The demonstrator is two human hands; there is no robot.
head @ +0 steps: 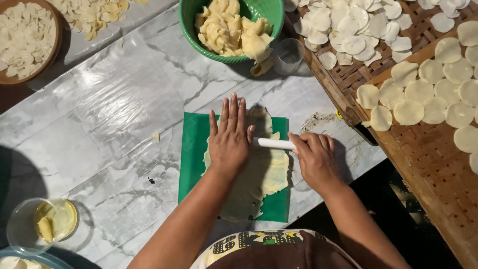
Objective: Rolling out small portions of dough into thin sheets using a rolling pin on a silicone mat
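A thin sheet of pale dough (264, 174) lies spread on a green mat (191, 154) on the marble-patterned table. A white rolling pin (273, 143) lies across the dough. My left hand (229, 137) presses flat on the pin's left end, fingers stretched out. My right hand (314, 154) rests palm-down on the pin's right end, at the mat's right edge. Most of the pin is hidden under both hands.
A green bowl (191, 30) of folded dough stands behind the mat, a clear cup (289, 55) beside it. Woven bamboo trays (428, 164) with several dough discs fill the right. A wooden bowl (55, 45) of discs sits far left, a glass (22, 226) with yellow liquid near left.
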